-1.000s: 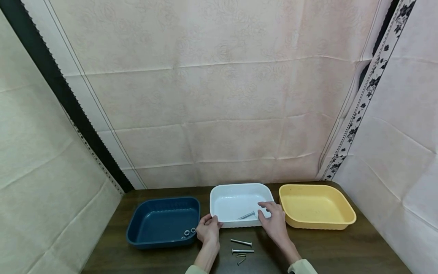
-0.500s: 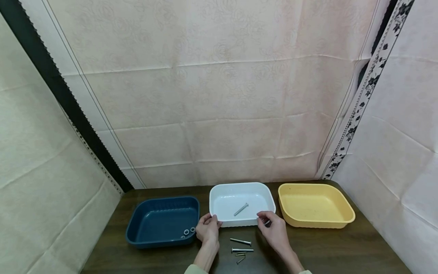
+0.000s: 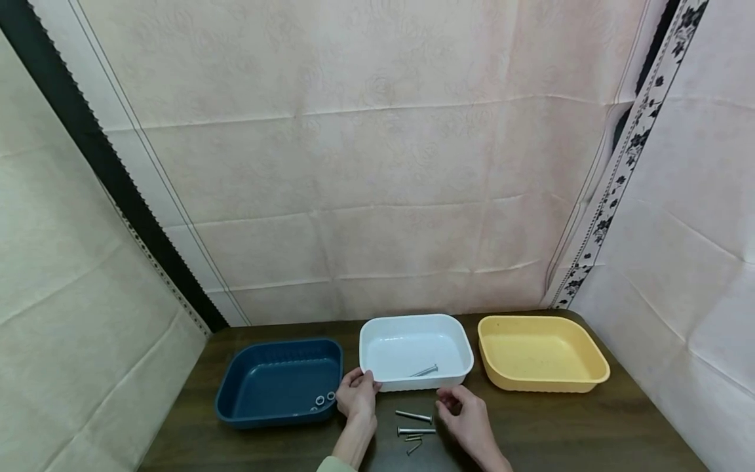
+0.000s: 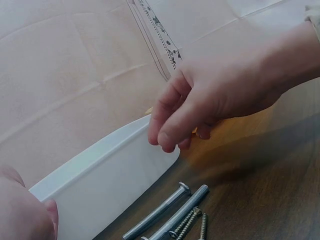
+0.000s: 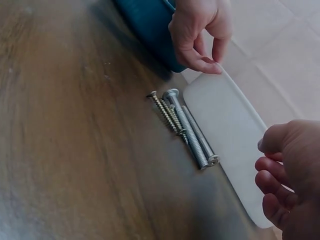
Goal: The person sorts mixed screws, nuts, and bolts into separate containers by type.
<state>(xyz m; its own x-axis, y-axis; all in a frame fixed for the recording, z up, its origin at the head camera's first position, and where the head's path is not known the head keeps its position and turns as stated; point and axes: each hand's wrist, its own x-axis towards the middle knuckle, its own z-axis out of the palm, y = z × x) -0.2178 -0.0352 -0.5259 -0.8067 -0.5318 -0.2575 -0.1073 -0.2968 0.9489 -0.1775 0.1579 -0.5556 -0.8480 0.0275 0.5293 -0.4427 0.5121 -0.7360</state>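
Note:
My left hand (image 3: 357, 398) pinches the near left corner of a white tray (image 3: 407, 386) at its rim. Inside that tray lies a single bolt (image 3: 425, 371). My right hand (image 3: 466, 421) hovers just in front of the tray's near right corner, fingers loosely bent; the left wrist view shows nothing between its thumb and fingertips. On the table between the hands, two large bolts (image 5: 192, 127) lie side by side, with several smaller brass-coloured screws (image 5: 167, 114) against them. The right hand is to the right of these, apart from them.
A dark blue tray (image 3: 227, 410) stands at the left, holding several nuts (image 3: 320, 400) in its near right corner. At the right is a yellow tray (image 3: 542, 385). All rest on a dark wooden table (image 3: 578, 426), with pale cloth (image 3: 377, 164) hanging behind and at both sides.
My right hand has drawn back from over the white tray toward the near side. The bolt in the tray has shifted and turned. The left hand stays at the rim.

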